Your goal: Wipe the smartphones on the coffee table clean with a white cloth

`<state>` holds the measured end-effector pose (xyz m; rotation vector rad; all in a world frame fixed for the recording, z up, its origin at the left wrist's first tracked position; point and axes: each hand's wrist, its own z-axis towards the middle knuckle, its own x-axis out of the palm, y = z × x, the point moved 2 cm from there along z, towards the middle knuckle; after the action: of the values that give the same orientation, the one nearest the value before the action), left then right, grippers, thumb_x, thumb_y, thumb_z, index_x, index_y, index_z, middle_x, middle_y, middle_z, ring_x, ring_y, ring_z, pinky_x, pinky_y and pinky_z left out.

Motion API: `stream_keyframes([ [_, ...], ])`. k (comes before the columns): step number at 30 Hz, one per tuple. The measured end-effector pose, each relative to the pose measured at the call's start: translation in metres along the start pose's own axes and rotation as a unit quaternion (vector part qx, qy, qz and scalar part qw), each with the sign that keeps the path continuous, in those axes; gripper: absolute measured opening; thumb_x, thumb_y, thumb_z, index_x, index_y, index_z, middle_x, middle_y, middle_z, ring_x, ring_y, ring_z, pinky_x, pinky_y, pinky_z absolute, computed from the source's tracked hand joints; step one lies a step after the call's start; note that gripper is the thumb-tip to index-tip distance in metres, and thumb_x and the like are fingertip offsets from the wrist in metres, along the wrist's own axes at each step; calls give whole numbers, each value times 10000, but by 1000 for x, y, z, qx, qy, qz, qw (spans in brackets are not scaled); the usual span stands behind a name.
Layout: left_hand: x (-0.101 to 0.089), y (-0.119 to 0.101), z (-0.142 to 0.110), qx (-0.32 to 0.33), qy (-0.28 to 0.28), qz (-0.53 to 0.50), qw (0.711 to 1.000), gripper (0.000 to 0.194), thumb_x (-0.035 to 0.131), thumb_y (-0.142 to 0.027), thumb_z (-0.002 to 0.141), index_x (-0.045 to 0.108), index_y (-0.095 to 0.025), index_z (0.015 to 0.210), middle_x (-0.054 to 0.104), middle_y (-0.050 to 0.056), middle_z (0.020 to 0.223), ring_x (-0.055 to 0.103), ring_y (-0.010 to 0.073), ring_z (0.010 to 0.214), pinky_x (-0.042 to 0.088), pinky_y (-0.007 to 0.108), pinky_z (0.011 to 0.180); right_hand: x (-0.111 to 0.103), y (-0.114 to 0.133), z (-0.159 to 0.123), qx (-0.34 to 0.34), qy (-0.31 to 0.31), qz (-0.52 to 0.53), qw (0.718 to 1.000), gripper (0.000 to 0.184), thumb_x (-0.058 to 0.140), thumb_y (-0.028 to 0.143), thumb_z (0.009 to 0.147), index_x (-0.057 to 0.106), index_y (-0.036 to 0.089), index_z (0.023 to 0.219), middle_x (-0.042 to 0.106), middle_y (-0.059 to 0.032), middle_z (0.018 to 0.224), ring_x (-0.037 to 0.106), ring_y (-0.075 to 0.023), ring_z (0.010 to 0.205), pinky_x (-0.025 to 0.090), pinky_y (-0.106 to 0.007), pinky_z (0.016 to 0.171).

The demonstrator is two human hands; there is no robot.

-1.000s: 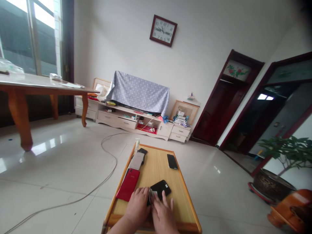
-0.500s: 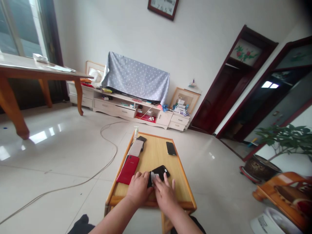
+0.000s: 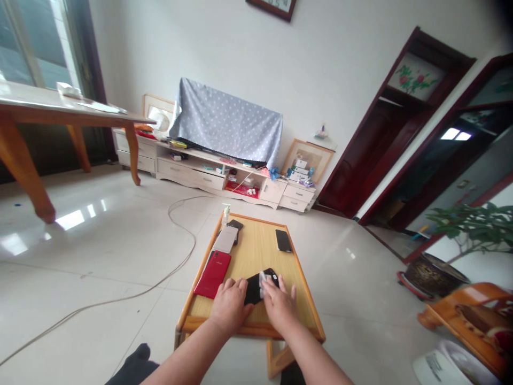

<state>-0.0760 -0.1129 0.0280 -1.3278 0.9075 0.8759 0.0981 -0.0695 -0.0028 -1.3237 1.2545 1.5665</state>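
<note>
A black phone [image 3: 253, 290] lies face down on a small wooden table [image 3: 256, 246], slanting up to the right. My left hand [image 3: 230, 303] grips its near left end, thumb along the lower edge. With my right hand [image 3: 280, 306] I press a crumpled whitish wipe [image 3: 263, 283] against the phone's back, fingers partly spread over it. Just left of my left hand is a red phone [image 3: 213, 275]. Beyond that lie a silver phone [image 3: 225, 239] and a dark phone [image 3: 236, 224] partly under it. Another black phone [image 3: 283, 240] rests near the right edge.
A small pump bottle [image 3: 226, 213] stands at the table's far left corner. A cable [image 3: 188, 256] runs across the floor at left. Beyond are a white TV cabinet [image 3: 192, 179] and a cloth-covered screen [image 3: 230, 123]. At right stand a potted plant [image 3: 435, 275] and a white bucket [image 3: 441, 366].
My right hand has slid the wipe rightward along the phone, away from my left hand, which stays at the left end. The view has tilted down.
</note>
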Motion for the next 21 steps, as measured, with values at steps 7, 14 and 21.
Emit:
stream_keyframes([
  [7,4,1,3,1,-12,-8,1000,331,599,-340,810,565,-225,1119,660,73,1161,509,277,1140,364,384,953,-7,17,8,-57,27,36,997,465,294,333,1038,465,406,1463,426,29,1561,163,-266,1518,4,-607,1178],
  [14,3,2,3,1,-13,-1,1000,391,648,-389,772,564,-231,1120,667,77,1140,511,289,1126,354,395,941,-16,4,34,8,33,23,999,485,326,279,1008,477,397,1454,410,44,1568,116,-299,1523,-27,-676,1140],
  [21,4,1,5,17,-23,3,1000,396,609,-393,800,586,-258,1172,653,68,1222,507,287,1147,350,399,941,-5,21,29,-65,20,12,998,462,272,346,1039,462,417,1454,409,33,1571,160,-267,1518,-10,-651,1159],
])
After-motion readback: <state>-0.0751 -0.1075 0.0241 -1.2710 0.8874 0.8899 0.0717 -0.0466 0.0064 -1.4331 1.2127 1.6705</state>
